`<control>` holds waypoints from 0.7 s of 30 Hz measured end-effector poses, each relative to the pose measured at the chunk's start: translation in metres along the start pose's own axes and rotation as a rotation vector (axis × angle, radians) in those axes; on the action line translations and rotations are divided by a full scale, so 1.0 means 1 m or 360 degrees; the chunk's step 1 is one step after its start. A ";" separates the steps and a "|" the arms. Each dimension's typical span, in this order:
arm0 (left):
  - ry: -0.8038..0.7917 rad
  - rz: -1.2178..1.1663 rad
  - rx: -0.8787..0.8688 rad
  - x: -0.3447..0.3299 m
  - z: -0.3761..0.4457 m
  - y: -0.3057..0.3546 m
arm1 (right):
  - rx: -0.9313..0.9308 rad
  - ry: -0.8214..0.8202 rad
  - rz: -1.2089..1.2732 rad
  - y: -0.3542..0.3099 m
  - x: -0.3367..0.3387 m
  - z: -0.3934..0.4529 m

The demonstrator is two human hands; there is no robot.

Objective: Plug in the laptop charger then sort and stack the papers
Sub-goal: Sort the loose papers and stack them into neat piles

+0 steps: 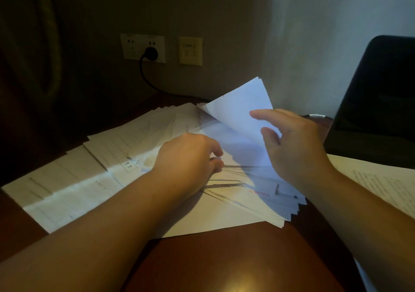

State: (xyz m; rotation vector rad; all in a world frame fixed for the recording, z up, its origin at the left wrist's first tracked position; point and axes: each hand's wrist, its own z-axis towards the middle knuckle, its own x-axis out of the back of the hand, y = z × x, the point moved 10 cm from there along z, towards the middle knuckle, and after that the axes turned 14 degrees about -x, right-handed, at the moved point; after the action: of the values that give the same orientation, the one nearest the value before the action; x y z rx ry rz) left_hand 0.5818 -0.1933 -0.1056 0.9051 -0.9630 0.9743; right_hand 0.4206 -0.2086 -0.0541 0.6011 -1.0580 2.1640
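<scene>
papers: fanned over brown desk, print too blurred to read, red marks illegible. left hand pinches sheet edges; right hand grips lifted blank sheet. black plug in wall socket. laptop at right, no brand visible.

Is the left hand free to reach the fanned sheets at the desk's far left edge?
Probably yes: the left hand rests on the paper spread, and nothing stands between it and those sheets.
</scene>
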 end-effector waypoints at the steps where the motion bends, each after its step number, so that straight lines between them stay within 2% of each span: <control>1: -0.0053 0.0028 -0.0027 -0.003 0.001 0.000 | 0.0000 -0.0006 0.0004 0.000 0.000 0.000; 3: -0.0132 0.0103 -0.0132 -0.006 0.001 0.004 | -0.0007 -0.0026 0.0015 -0.001 -0.001 0.000; 6: -0.0046 0.0116 -0.0264 0.005 -0.004 0.008 | -0.0020 -0.0053 0.0022 -0.001 -0.003 -0.001; 12: 0.0235 0.0096 -0.0175 0.028 -0.005 0.008 | -0.0033 -0.0155 0.0045 0.000 -0.009 -0.001; 15: 0.0290 0.0058 -0.0158 0.028 -0.002 0.005 | 0.0015 -0.0237 0.0041 -0.003 -0.015 -0.003; 19: 0.0617 -0.0090 -0.0250 0.047 -0.007 0.007 | 0.0150 -0.0528 0.0007 -0.013 -0.032 -0.010; 21: 0.0824 -0.0175 -0.0327 0.057 -0.013 0.012 | 0.0200 -0.0581 -0.0049 -0.014 -0.037 -0.013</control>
State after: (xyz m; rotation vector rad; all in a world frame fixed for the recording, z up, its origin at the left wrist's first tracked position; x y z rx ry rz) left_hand 0.5878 -0.1641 -0.0543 0.4895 -0.5518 0.9331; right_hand 0.4548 -0.2047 -0.0776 1.0951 -1.0915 2.1537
